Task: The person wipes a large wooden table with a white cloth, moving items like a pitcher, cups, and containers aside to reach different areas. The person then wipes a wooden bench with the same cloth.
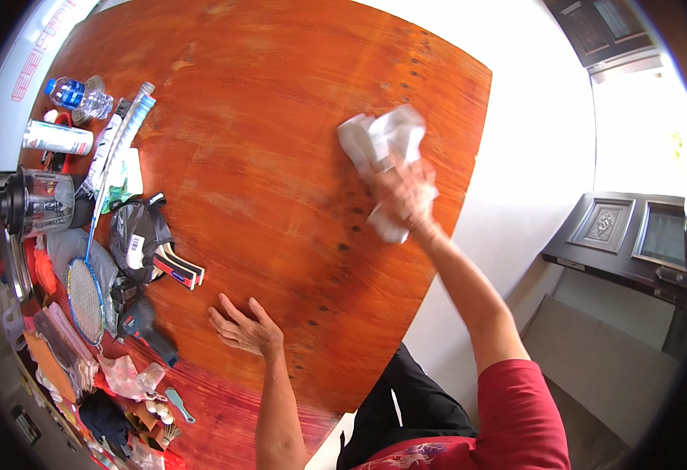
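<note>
My right hand [406, 194] presses a white cloth [397, 133] onto the orange-brown wooden board [265, 133], toward its right side. The cloth is bunched under the palm and fingers, and both are smeared by motion. Farther left and nearer to me, my left hand [247, 327] lies on the board with its fingers spread, holding nothing. Close to it are table tennis paddles [179, 266] with their handles pointing toward the hand. A line of dark spots [343, 247] runs along the board between my hands and on past the cloth.
Crowding the left side are a badminton racket [86, 301], a blender jar [50, 202], a water bottle [81, 95], a white spray can [57, 137], a cordless drill [148, 327] and plastic bags [128, 376]. A dark panelled door [618, 227] stands at right beyond the board's edge.
</note>
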### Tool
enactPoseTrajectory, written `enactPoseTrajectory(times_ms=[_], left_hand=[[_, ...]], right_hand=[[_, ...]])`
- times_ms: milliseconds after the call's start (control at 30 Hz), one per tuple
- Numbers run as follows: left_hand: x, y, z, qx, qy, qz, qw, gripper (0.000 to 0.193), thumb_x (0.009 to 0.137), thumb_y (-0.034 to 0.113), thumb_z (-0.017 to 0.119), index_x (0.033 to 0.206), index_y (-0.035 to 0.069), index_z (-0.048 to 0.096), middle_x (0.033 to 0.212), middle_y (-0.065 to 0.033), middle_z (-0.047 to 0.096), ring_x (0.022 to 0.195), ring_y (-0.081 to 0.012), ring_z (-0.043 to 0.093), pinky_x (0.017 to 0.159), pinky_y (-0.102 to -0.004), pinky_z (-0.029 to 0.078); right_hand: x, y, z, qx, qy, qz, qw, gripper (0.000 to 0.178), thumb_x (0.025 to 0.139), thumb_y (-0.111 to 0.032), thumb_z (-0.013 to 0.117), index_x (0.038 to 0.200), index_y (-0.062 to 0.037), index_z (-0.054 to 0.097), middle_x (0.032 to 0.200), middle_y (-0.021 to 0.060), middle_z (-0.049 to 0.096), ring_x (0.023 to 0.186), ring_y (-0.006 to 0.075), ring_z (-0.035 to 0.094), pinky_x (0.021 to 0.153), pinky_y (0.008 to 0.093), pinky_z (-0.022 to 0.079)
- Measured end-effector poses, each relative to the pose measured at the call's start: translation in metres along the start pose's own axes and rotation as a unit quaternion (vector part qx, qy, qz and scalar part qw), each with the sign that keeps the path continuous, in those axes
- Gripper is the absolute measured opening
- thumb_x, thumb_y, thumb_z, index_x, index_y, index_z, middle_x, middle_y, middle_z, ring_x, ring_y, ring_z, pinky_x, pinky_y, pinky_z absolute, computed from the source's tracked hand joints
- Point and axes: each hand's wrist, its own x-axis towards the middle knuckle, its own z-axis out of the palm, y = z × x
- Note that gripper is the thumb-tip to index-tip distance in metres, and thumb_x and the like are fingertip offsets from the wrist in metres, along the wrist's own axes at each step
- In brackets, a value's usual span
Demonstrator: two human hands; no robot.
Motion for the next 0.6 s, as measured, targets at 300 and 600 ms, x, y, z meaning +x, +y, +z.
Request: enactPoseTrajectory(times_ms=[300,600], left_hand=[[-0.001,0.000,0.003,-0.015,0.032,0.010,0.999,0.067,0.092,0.061,0.043,0.146,0.022,0.033,0.149,-0.0162,0.027,0.139,-0.0315,0.023,0.107,-0.0541,0.023],[0.000,-0.001,0.007,0.003,0.024,-0.011,1.000,0.067,0.091,0.062,0.043,0.147,0.026,0.031,0.151,-0.0130,0.025,0.140,-0.0287,0.023,0.109,-0.0525,0.022]], right_hand=[[-0.230,-0.126,-0.034,0.239,-0.146,-0.390,0.877,0.081,0.051,-0.048,0.080,0.128,-0.0340,0.056,0.153,0.0022,0.027,0.137,0.0289,0.029,0.109,0.0618,0.023],[-0.204,-0.025,-0.020,0.165,0.014,-0.237,0.957,0.067,0.053,-0.035,0.078,0.116,-0.0456,0.059,0.146,-0.0012,0.038,0.128,0.0276,0.042,0.106,0.0539,0.029]])
